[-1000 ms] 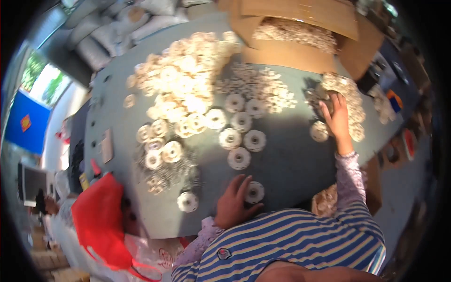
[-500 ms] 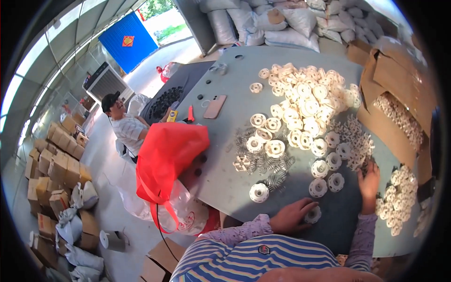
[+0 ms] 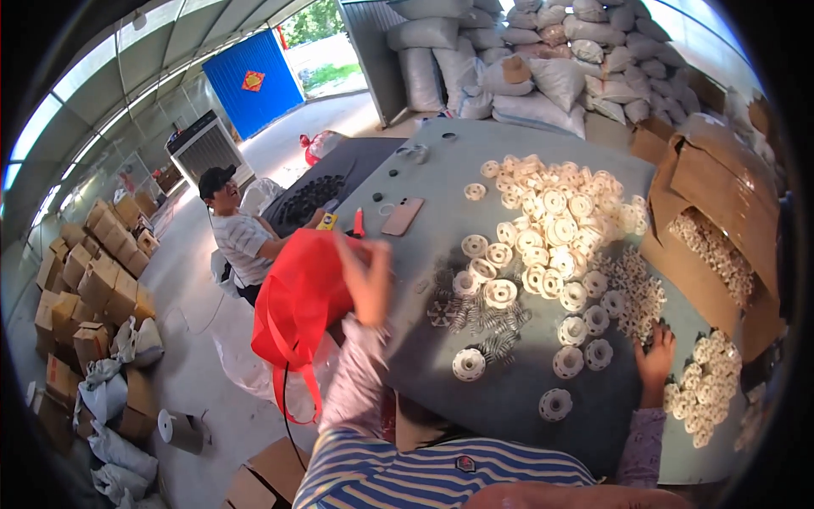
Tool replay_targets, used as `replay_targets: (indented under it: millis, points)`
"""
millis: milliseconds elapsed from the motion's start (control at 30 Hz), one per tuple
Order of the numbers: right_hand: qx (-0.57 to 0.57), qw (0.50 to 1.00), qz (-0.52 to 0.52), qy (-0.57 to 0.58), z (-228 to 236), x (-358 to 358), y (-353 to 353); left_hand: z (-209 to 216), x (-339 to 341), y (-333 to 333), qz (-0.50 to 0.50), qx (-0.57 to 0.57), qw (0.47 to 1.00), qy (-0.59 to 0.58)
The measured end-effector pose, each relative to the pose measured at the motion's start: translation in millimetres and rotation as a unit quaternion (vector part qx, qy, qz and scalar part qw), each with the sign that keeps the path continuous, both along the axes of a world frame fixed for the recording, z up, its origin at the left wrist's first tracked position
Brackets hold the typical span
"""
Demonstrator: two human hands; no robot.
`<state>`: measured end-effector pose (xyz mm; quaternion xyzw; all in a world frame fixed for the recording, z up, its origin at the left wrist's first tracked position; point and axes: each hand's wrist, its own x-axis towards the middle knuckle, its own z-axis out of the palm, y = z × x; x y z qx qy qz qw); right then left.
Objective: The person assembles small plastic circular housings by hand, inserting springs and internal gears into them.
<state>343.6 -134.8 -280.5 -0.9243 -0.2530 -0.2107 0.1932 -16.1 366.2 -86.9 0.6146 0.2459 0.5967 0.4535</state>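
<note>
My left hand [image 3: 366,278] is raised over the right side of a red cloth bag [image 3: 297,293] at the table's left edge. It is smeared by motion, so whether it holds anything is unclear. My right hand [image 3: 655,356] rests on the table with fingers stretched out and apart, their tips at the lower edge of a heap of small pale parts [image 3: 642,297]. One white notched wheel [image 3: 555,405] lies alone in front of me. Several similar wheels [image 3: 570,331] stand in a loose group beyond it. Dark coil springs [image 3: 492,321] are spread left of them.
A big pile of cream wheels [image 3: 560,212] covers the table's far middle. Cream parts [image 3: 704,386] lie right of my right hand, below an open cardboard box [image 3: 716,204]. A pink phone [image 3: 403,217] lies near the bag. A person [image 3: 242,233] sits at the left.
My left hand has left the lone wheel and swung up and left to the red bag. My right hand stays beside the small parts. The whole view has shifted slightly.
</note>
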Motion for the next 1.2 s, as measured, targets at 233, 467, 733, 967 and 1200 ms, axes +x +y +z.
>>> replay_targets:
  millis: [233, 467, 733, 967, 1200]
  points:
    - [0.039, 0.996, 0.040, 0.073, -21.9, 26.3, -38.8, 4.2, -2.0, 97.8, -0.085, -0.173, 0.981, 0.024]
    - [0.048, 0.994, 0.048, 0.087, 4.3, 14.4, -17.2, -113.0, -22.1, 61.5, 0.058, 0.119, 0.962, 0.238]
    - [0.035, 0.994, 0.038, 0.101, -7.7, 8.3, -35.4, 37.2, -44.0, -21.6, 0.038, 0.086, 0.991, 0.094]
    - [0.014, 0.998, 0.012, 0.056, -17.3, 9.1, -39.5, 99.7, -63.5, -85.3, 0.098, 0.208, 0.972, 0.049]
    - [0.030, 0.994, 0.033, 0.098, -4.8, 11.6, -31.6, 47.4, -49.0, 24.8, 0.001, -0.097, 0.989, 0.109]
